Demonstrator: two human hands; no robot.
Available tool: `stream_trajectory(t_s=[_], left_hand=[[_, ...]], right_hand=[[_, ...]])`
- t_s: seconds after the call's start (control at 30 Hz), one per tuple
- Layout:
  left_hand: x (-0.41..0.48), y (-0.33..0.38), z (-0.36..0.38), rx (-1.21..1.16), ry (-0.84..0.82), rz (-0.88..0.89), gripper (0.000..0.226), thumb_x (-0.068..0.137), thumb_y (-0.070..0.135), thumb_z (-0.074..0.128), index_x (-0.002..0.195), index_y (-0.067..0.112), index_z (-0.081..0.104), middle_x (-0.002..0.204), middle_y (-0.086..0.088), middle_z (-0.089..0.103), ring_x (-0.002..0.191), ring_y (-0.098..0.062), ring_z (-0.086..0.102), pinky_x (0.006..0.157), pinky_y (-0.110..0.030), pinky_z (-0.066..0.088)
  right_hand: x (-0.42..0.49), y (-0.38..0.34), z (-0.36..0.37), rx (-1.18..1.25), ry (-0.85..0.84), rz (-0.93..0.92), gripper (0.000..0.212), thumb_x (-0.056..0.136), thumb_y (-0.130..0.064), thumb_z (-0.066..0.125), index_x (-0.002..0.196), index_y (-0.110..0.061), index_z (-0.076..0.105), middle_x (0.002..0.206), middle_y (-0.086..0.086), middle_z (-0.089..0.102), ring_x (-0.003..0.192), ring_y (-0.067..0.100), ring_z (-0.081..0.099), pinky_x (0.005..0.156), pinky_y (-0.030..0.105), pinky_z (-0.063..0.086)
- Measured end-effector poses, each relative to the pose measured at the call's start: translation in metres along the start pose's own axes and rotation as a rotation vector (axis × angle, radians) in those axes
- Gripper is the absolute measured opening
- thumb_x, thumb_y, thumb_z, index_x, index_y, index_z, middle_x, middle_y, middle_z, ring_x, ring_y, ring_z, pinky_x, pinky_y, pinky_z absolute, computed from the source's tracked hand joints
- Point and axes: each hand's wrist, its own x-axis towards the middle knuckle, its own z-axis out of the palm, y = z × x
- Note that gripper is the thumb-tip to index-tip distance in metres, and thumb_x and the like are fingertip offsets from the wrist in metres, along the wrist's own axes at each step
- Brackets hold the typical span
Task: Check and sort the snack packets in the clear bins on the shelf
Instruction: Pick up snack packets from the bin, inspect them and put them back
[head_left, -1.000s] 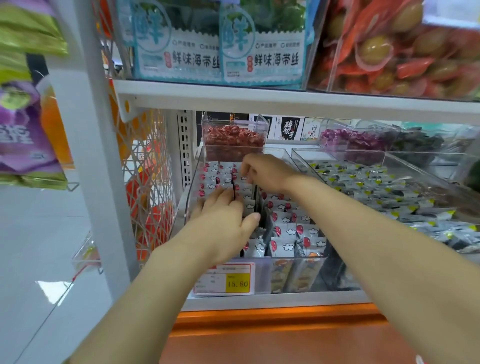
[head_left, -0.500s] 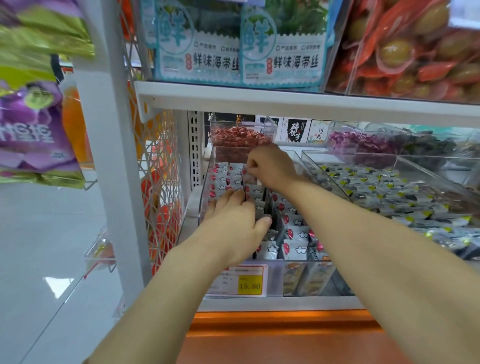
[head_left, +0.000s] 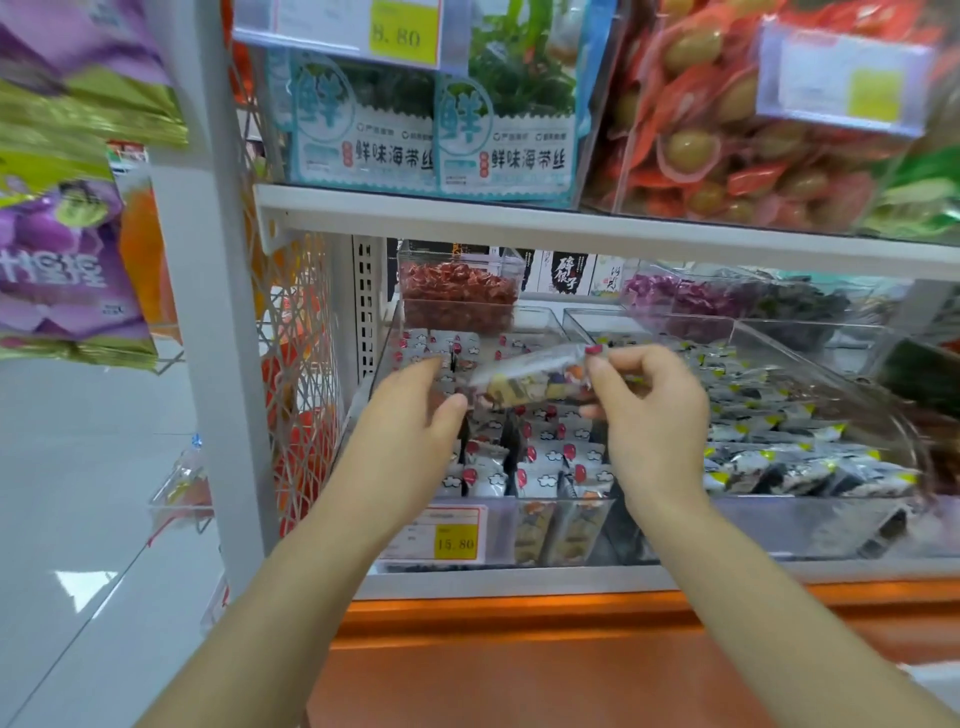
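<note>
A long clear snack packet (head_left: 530, 376) with mixed coloured pieces inside hangs above the left clear bin (head_left: 395, 338). My right hand (head_left: 649, 415) pinches its right end between thumb and fingers. My left hand (head_left: 410, 415) touches its left end with the thumb, fingers fairly straight. Below lie rows of white packets with red marks (head_left: 545, 462) standing in the bin. The packet is blurred.
A second clear bin (head_left: 831, 358) to the right holds black-and-white packets with yellow corners (head_left: 779, 462). A small bin of red sweets (head_left: 460, 293) sits behind. A yellow price tag (head_left: 455, 543) hangs on the front. The white shelf board (head_left: 571, 228) runs close above.
My right hand has drawn a long packet up out of the left bin and toward me. My left hand has lifted off the packets and come to the packet's left end.
</note>
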Motion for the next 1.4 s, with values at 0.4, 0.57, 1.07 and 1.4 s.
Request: stream_trajectory(t_s=[0.4, 0.57, 1.07, 1.4], left_hand=[[-0.009, 0.002, 0.000, -0.641, -0.008, -0.243, 0.017, 0.094, 0.020, 0.053, 0.100, 0.012, 0.066, 0.089, -0.004, 0.068, 0.071, -0.010, 0.063, 0.062, -0.020, 0.054], [-0.006, 0.000, 0.000, -0.737, 0.054, -0.300, 0.008, 0.089, 0.013, 0.059, 0.089, 0.005, 0.061, 0.071, -0.006, 0.058, 0.056, -0.009, 0.058, 0.051, -0.017, 0.051], [-0.003, 0.000, -0.005, -1.004, -0.011, -0.268, 0.015, 0.086, -0.006, 0.054, 0.081, 0.007, 0.057, 0.068, -0.004, 0.056, 0.055, -0.010, 0.062, 0.055, -0.016, 0.052], [-0.007, -0.004, -0.005, -0.734, -0.125, -0.216, 0.031, 0.067, 0.029, 0.073, 0.092, 0.013, 0.064, 0.090, -0.005, 0.071, 0.084, -0.017, 0.070, 0.083, -0.033, 0.051]], right_hand=[[-0.026, -0.002, -0.023, 0.418, -0.169, 0.339, 0.016, 0.091, -0.015, 0.058, 0.077, -0.007, 0.061, 0.066, -0.006, 0.069, 0.057, 0.014, 0.065, 0.050, 0.020, 0.050], [-0.022, 0.001, -0.026, 0.462, -0.183, 0.430, 0.018, 0.091, -0.018, 0.058, 0.075, -0.011, 0.060, 0.049, -0.008, 0.055, 0.047, 0.008, 0.054, 0.043, 0.018, 0.046], [-0.017, 0.007, -0.031, 0.553, -0.235, 0.370, 0.024, 0.090, 0.006, 0.052, 0.097, -0.010, 0.068, 0.073, 0.005, 0.066, 0.060, 0.012, 0.066, 0.055, 0.019, 0.054], [-0.020, 0.011, -0.029, 0.307, -0.239, 0.224, 0.008, 0.088, -0.004, 0.061, 0.084, -0.010, 0.058, 0.076, -0.006, 0.067, 0.062, 0.014, 0.067, 0.069, 0.035, 0.059]])
